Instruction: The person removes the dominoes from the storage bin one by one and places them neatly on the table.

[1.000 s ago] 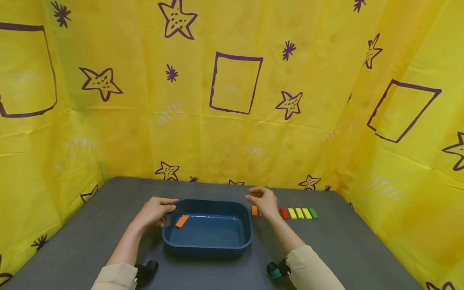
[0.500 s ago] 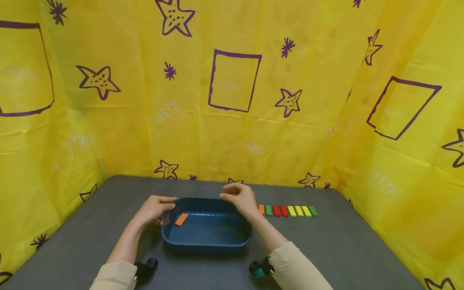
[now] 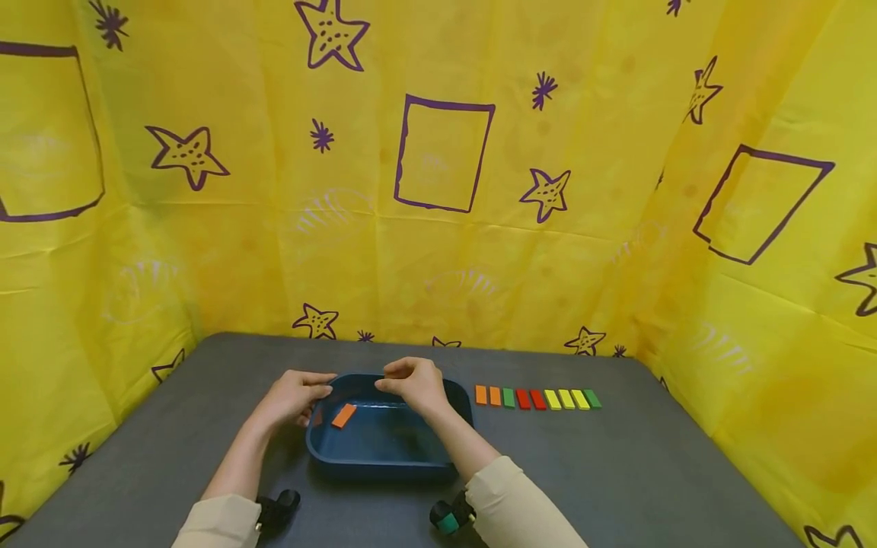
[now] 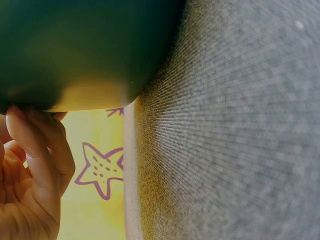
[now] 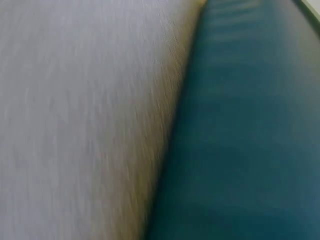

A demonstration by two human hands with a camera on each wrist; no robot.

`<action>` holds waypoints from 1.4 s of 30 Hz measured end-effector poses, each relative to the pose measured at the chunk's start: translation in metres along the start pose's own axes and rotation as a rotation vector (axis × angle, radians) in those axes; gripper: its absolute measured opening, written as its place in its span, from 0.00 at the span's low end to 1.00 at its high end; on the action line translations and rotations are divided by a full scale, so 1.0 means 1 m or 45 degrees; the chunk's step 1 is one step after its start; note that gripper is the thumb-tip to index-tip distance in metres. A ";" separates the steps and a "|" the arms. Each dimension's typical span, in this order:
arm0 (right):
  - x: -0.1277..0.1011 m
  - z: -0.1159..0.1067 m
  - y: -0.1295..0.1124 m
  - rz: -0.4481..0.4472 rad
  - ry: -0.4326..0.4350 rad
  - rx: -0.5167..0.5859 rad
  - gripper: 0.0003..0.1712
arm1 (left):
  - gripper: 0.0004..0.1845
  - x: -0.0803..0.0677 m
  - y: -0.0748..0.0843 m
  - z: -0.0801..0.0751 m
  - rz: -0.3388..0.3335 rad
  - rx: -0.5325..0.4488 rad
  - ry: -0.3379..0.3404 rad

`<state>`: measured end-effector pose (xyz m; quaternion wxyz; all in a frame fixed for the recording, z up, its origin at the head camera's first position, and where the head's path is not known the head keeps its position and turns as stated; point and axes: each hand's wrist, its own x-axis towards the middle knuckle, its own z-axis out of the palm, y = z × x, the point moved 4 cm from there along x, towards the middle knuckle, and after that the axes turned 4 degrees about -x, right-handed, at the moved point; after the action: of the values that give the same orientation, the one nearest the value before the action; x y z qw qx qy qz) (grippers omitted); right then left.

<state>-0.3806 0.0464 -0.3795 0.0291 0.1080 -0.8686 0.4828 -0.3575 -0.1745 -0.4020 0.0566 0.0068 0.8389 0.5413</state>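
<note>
A deep blue rectangular tub (image 3: 384,472) with rounded corners stands on the table. My left hand (image 3: 291,397) grips its left rim; the left wrist view shows bent fingers (image 4: 35,155) against the tub's wall (image 4: 75,60). One orange block (image 3: 344,415) lies inside, near the left end. Over the tub's back part is my right hand (image 3: 416,384), thumb and fingertips pointing left and close together. I cannot tell whether a block is between them. Only the tub's outer wall (image 5: 240,140) and the tabletop show, blurred, in the right wrist view.
Right of the tub, a row of small flat blocks runs across the grey table (image 3: 617,472): orange (image 3: 482,395), green (image 3: 508,398), red (image 3: 524,399), yellow (image 3: 566,399) and green again. Yellow patterned curtains (image 3: 438,259) hang behind and at both sides.
My right hand has moved left from above the block row to over the tub, uncovering the row's left end. My left hand keeps its place at the rim, and the orange block stays put.
</note>
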 end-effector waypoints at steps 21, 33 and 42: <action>0.000 0.056 -0.010 0.119 -0.055 -0.273 0.21 | 0.24 0.004 0.004 0.004 0.039 -0.010 -0.012; -0.005 0.068 -0.005 0.007 -0.155 -0.381 0.24 | 0.23 0.001 -0.001 0.005 0.045 -0.024 -0.008; -0.003 0.076 -0.008 0.007 -0.140 -0.467 0.21 | 0.23 0.001 0.001 0.001 0.041 -0.026 0.011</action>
<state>-0.3723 -0.0209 -0.4139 -0.0003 0.1248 -0.9426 0.3098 -0.3581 -0.1732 -0.4020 0.0443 0.0175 0.8334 0.5507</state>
